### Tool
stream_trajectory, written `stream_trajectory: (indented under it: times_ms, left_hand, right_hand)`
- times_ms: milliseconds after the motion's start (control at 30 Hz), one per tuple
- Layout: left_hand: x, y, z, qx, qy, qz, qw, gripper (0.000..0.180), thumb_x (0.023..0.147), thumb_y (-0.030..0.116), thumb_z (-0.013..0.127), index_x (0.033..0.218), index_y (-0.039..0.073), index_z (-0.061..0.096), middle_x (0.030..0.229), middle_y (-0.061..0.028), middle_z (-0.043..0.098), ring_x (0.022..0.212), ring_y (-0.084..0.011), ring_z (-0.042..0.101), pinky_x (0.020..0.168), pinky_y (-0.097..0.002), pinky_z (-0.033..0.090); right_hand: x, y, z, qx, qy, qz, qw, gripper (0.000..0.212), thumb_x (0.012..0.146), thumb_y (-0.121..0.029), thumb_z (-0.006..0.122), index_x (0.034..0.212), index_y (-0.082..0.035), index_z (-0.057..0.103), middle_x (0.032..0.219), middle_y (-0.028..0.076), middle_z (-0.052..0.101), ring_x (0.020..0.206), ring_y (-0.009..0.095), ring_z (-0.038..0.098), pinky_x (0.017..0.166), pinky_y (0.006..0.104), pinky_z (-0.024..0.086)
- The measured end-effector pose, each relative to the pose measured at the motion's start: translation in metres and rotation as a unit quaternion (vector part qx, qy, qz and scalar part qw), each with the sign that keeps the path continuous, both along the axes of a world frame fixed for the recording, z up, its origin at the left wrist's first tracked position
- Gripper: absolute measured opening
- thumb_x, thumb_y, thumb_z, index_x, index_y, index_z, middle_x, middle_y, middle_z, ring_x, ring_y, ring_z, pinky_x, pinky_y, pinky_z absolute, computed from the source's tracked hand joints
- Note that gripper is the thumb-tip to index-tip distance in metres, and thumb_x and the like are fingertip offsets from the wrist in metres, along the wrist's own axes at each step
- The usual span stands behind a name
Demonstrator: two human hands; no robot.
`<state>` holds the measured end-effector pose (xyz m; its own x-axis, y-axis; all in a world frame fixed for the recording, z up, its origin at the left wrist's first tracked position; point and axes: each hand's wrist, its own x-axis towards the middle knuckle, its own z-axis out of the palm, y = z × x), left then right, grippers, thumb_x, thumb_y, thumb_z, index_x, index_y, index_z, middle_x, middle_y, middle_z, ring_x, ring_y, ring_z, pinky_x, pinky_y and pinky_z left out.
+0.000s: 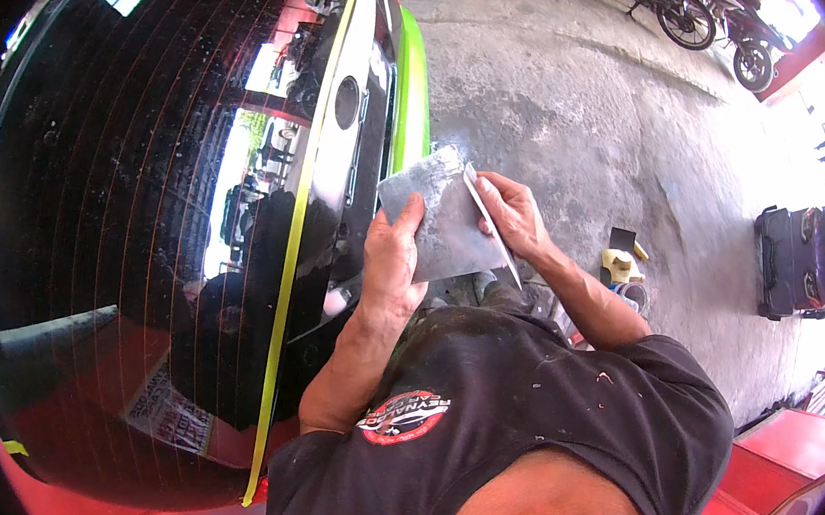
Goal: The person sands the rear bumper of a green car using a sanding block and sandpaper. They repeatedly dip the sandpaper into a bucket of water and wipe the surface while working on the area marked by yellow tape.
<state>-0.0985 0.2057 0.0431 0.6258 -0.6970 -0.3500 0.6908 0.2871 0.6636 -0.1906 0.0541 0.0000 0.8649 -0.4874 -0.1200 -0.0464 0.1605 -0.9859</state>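
A flat grey plate (446, 239) with paler smears along its far edge lies in my left hand (394, 254). That thumb rests on the plate's upper face, and the fingers go out of sight beneath it. My right hand (515, 210) pinches a thin, pale, flat blade (491, 218), seen almost edge-on along the plate's right side. Whether blade and plate touch I cannot tell. Both hands are in front of my body, close to the right of a car's dark rear window (121, 216). Yellow tape (297, 239) runs along the window's edge.
Beyond the tape is the car's black and white rear panel (343, 105), with a bright green edge (411, 89). A yellow block-like object (619, 262) is on the concrete floor (556, 95). Motorcycles (687, 17) stand at the far right; a dark case (795, 260) is right.
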Motion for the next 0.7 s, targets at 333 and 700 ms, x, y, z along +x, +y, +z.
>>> stream_trajectory:
  times_ms: [333,700]
  left_hand:
    - [0.022,0.010,0.057,-0.088,-0.138,0.050,0.985,0.042,0.100,0.031,0.051,0.130,0.002,0.045,0.116,-0.0114,0.063,0.100,-0.0242,0.065,0.088,-0.0414,0.055]
    - [0.003,-0.017,0.010,-0.065,-0.108,0.200,0.972,0.031,0.092,0.004,0.061,0.121,0.004,0.052,0.113,-0.0101,0.062,0.097,-0.0215,0.064,0.084,-0.0371,0.055]
  right_hand:
    - [-0.033,-0.049,-0.050,-0.287,0.134,-0.162,0.935,0.038,0.084,-0.032,0.073,0.105,-0.002,0.064,0.078,0.014,0.067,0.071,0.023,0.067,0.064,0.0391,0.053]
    - [-0.014,0.008,0.016,0.077,-0.121,-0.179,0.973,0.038,0.102,-0.032,0.048,0.124,-0.002,0.049,0.105,0.007,0.058,0.092,0.015,0.056,0.082,0.0348,0.054]
